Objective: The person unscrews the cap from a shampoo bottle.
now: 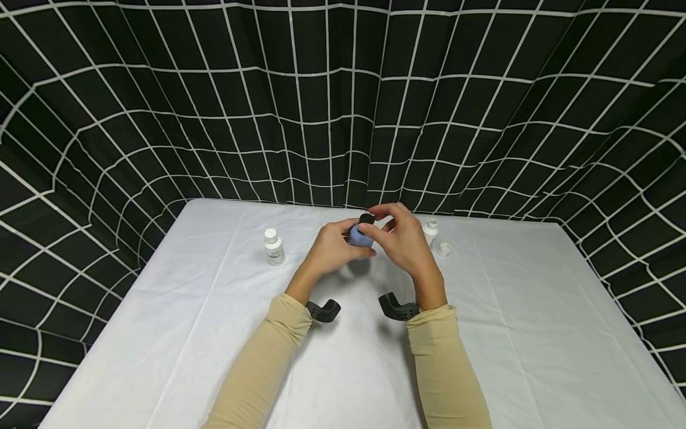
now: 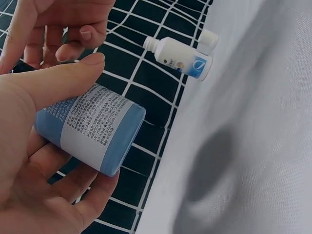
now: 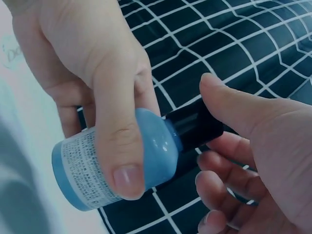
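Blue bottle (image 1: pixel 361 237), white label (image 2: pixel 93 126), tiny Chinese print (image 2: pixel 101 113)

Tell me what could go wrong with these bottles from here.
The blue bottle could slip and drop, since the left hand holds it above the table. The open white bottle stands near the right hand, so a knock might tip it. The loose white cap beside it could get brushed away.

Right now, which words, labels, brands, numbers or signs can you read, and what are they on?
No wording reads clearly.
Blue bottle: dense label print, too small to read.
Open white bottle: blurred lettering; a white round mark on blue.
Capped white bottle: blurred label print.
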A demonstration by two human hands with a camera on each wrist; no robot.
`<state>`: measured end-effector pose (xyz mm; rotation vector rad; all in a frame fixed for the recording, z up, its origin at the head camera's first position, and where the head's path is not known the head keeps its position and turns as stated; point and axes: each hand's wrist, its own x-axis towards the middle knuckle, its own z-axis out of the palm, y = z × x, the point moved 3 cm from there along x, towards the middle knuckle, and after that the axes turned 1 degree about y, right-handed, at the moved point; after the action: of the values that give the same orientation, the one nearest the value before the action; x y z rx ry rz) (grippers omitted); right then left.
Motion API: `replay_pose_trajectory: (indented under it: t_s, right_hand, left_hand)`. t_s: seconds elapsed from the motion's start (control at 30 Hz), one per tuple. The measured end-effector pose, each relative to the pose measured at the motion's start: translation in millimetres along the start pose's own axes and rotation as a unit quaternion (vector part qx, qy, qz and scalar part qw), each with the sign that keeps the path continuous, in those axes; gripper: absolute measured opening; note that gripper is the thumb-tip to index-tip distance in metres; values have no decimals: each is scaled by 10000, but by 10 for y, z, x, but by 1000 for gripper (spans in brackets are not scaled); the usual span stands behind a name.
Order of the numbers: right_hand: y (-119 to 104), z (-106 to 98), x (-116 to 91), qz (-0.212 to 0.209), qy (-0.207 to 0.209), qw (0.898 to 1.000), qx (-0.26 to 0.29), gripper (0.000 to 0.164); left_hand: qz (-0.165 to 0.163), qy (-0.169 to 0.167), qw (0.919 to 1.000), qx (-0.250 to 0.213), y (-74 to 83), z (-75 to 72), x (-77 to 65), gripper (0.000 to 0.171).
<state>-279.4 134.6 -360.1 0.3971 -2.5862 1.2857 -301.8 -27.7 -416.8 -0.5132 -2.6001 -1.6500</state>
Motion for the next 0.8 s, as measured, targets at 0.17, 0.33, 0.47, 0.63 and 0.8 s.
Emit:
replay_pose_trajectory:
  t_s: [0.17,0.33,0.47,0.63,0.8]
  right_hand:
    - [24,38,8,230,-4,9996,-150,45]
    - [30,45,4,144,-256,9994,-179,41]
    - [10,24,-4,-244,-532,9983,-51,35]
    - [-2,17,-11,-380,-848,9956,134,37]
    - [28,33,1,-79,-758,9970,120,50]
  left_hand:
    - [15,-53,10000,82,-2,13,-6,31]
    - [9,-158,9996,217,-24,26,5,38]
    - [-58,-157,9997,200,-37,17,14,48]
    - [-135,-80,9997,166,-59,-2,20,48]
    - [-151,-115,9998,103,-92,22,19,40]
